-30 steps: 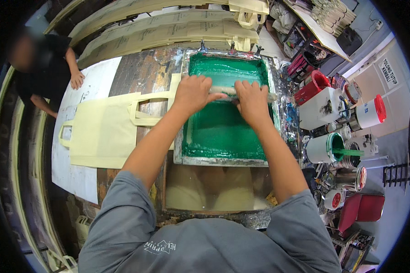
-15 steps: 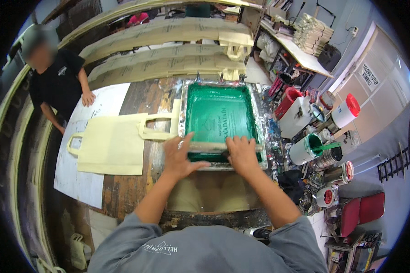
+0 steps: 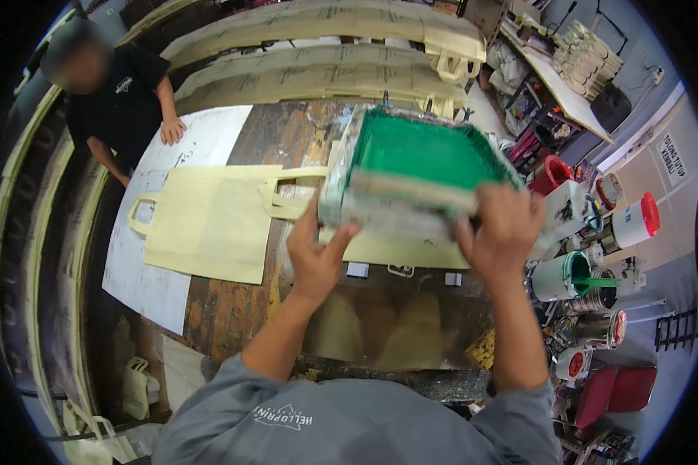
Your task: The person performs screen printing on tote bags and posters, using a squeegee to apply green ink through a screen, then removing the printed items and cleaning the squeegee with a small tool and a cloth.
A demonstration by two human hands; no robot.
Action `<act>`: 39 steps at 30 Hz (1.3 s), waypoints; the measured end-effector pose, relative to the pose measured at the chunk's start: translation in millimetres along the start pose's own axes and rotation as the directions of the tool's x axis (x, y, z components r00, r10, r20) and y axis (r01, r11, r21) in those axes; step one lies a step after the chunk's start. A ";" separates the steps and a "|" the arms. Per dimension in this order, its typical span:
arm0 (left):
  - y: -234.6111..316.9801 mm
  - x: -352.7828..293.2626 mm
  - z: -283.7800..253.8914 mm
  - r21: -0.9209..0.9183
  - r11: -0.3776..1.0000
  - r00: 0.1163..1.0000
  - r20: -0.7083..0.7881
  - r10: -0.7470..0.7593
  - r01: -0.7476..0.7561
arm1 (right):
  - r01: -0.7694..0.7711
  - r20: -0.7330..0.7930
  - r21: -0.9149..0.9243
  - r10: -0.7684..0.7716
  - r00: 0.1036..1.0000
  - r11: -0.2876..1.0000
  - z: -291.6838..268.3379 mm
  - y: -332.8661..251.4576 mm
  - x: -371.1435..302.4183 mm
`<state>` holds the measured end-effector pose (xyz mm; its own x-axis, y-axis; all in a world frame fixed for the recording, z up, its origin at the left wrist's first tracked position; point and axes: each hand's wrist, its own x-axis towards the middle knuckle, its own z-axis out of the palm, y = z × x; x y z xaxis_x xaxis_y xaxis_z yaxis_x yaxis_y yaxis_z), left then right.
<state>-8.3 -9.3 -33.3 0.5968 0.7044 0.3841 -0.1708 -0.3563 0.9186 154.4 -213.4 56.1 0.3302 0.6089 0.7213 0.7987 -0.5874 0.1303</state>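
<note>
A screen-printing frame (image 3: 333, 190), its inside coated with green ink, is tilted up with its near edge raised off the table. Inside it, by the near edge, lies a squeegee (image 3: 411, 190), blurred by motion. My left hand (image 3: 316, 260) grips the near left corner, thumb stretched along the front. At the near right corner, my right hand (image 3: 500, 229) is closed on the frame beside the squeegee's end; blur softens its fingers. Under the raised edge shows a pale yellow cloth bag (image 3: 403, 248). Another pale yellow bag (image 3: 209, 225) lies flat to the left, its handle near my left hand.
A co-worker (image 3: 124, 101) stands at the far left, one hand on a white sheet (image 3: 143, 283) on the wooden table (image 3: 229, 310). Racks of printed bags (image 3: 310, 70) stand behind. Ink buckets, one with green ink (image 3: 551, 279), crowd the right side.
The frame's near edge has risen, uncovering the bag beneath. My right hand has moved from the squeegee's middle to the right corner. My left hand has closed on the left corner.
</note>
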 end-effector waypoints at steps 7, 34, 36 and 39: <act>-96.8 -22.3 9.3 0.894 0.449 0.989 0.076 -0.128 -0.011 | -0.042 -0.090 0.122 0.053 0.995 0.992 -3.0 24.2 106.1; -127.6 -43.6 -228.7 0.928 0.290 0.959 0.270 -0.092 -0.233 | -0.067 0.030 0.054 0.066 0.997 0.996 -9.0 18.6 92.7; -137.3 -46.6 -224.4 0.944 0.279 0.951 0.237 -0.196 -0.178 | -0.016 -0.073 0.088 0.022 0.997 0.996 -7.4 22.1 104.3; -137.5 -37.4 -223.8 0.946 0.307 0.921 0.212 -0.327 -0.108 | -0.066 0.050 0.051 0.063 0.997 0.997 -18.7 13.4 100.7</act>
<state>-182.6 150.8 -153.3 0.7714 0.6355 0.0335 0.6244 -0.7659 0.1534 189.0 -170.0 143.3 0.4049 0.5966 0.6930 0.8000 -0.5981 0.0475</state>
